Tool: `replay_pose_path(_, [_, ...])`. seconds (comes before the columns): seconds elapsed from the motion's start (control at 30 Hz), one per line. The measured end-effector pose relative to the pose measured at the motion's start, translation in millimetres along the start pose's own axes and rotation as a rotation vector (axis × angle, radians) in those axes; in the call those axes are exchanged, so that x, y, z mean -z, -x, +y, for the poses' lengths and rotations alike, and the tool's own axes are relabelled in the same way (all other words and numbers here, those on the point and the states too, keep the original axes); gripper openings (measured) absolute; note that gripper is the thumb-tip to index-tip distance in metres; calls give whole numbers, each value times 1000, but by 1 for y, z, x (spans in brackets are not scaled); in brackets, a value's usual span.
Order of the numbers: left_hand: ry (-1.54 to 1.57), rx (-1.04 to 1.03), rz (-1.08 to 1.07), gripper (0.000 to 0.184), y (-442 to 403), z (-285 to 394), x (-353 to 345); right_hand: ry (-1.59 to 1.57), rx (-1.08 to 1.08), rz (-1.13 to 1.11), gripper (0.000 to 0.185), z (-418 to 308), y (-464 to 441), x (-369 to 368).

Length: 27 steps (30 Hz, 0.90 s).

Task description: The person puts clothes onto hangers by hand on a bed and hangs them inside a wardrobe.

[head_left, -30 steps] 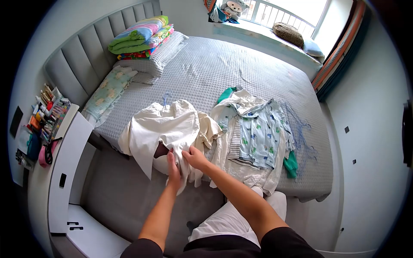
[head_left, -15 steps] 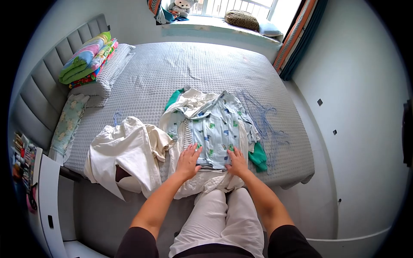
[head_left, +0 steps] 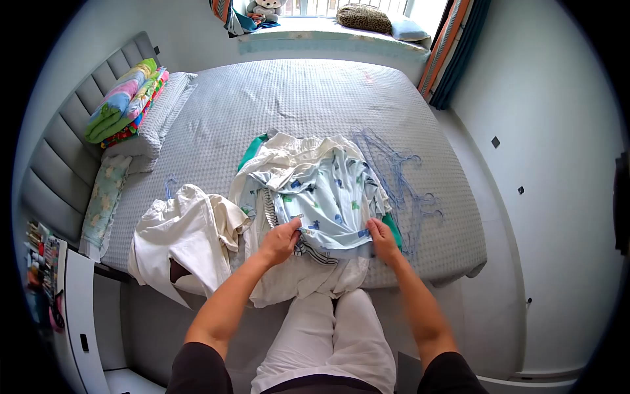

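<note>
Several brightly patterned folded quilts are stacked well beyond the left hand, to its left. Nearer on that side lies a cream-white cloth garment. The left hand is curled in a grip on one lower corner of a pale-blue printed shirt, spread between both hands over other clothes. The right hand pinches the opposite corner between thumb and fingers. Right of and beyond it, thin blue hangers tangle on the grey textured bedspread.

Far left of the left hand, small containers blur together, possibly cosmetics. Cloth hides some fingertips. Between the hands, a black-and-white striped garment shows only partly beneath the shirt; beside the right hand, green cloth is mostly covered.
</note>
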State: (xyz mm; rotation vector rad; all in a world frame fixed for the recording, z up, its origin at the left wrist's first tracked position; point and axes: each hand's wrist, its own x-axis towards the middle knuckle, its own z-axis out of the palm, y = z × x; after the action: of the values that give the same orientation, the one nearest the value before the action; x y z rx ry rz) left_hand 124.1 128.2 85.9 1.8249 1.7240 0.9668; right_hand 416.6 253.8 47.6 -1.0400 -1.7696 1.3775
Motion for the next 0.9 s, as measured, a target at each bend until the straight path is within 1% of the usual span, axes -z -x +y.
replay_pose_path(0.07, [15, 11, -134, 13, 11, 15, 0, -70, 8, -68, 26, -27, 22, 16])
replay_pose_path(0.13, [0, 4, -306, 16, 25, 34, 2, -40, -192, -316, 25, -52, 51, 34])
replay_pose_path(0.17, [65, -34, -352, 21, 36, 34, -5, -25, -293, -436, 25, -65, 66, 40])
replay_pose_path(0.23, [143, 20, -800, 26, 47, 33, -10, 21, -434, -842, 23, -89, 95, 46])
replay_pose_path(0.27, [211, 116, -1061, 39, 49, 31, -15, -39, -452, -1102, 21, -82, 104, 48])
replay_pose_path(0.3, [184, 428, -1219, 45, 45, 57, -3, 41, -611, -1205, 25, -87, 111, 45])
replay_pose_path(0.37, [264, 227, -796, 44, 59, 50, -21, -139, -707, -1044, 35, -101, 119, 34])
replay_pose_path(0.4, [13, 159, -555, 44, 57, 45, -32, -100, -330, -880, 41, -65, 116, 29])
replay_pose_path(0.43, [-80, 113, -387, 44, 59, 42, -44, 40, -269, -632, 43, -47, 108, 21])
replay_pose_path(0.47, [-173, 64, -215, 44, 62, 41, -56, 335, -38, -304, 50, -39, 100, 12])
replay_pose_path(0.5, [-265, 13, -43, 44, 65, 41, -66, 552, 180, -117, 55, -20, 87, 5])
replay_pose_path(0.53, [-365, 121, -162, 40, 67, 43, -73, 761, 398, 77, 60, -1, 77, -2])
replay_pose_path(0.63, [-374, 135, -208, 33, 67, 23, -91, 1001, 152, 195, 59, 23, 63, -22])
replay_pose_path(0.67, [-275, 156, -156, 25, 63, 3, -98, 924, 21, 126, 54, 30, 60, -19])
replay_pose_path(0.73, [88, 279, -58, 23, 52, -14, -87, 760, -238, -13, 45, 42, 57, -8])
replay_pose_path(0.77, [271, 338, -8, 23, 44, -22, -80, 746, -203, 57, 40, 46, 60, -2])
replay_pose_path(0.8, [529, 353, 99, 22, 35, -39, -79, 731, -168, 128, 36, 42, 67, 3])
replay_pose_path(0.83, [789, 366, 204, 22, 23, -35, -70, 717, -134, 199, 33, 38, 73, 11])
replay_pose_path(0.87, [739, 375, 213, 21, 19, -33, -59, 695, -134, 263, 30, 34, 81, 22])
replay_pose_path(0.9, [691, 383, 221, 21, 12, -11, -38, 674, -136, 327, 29, 31, 88, 35])
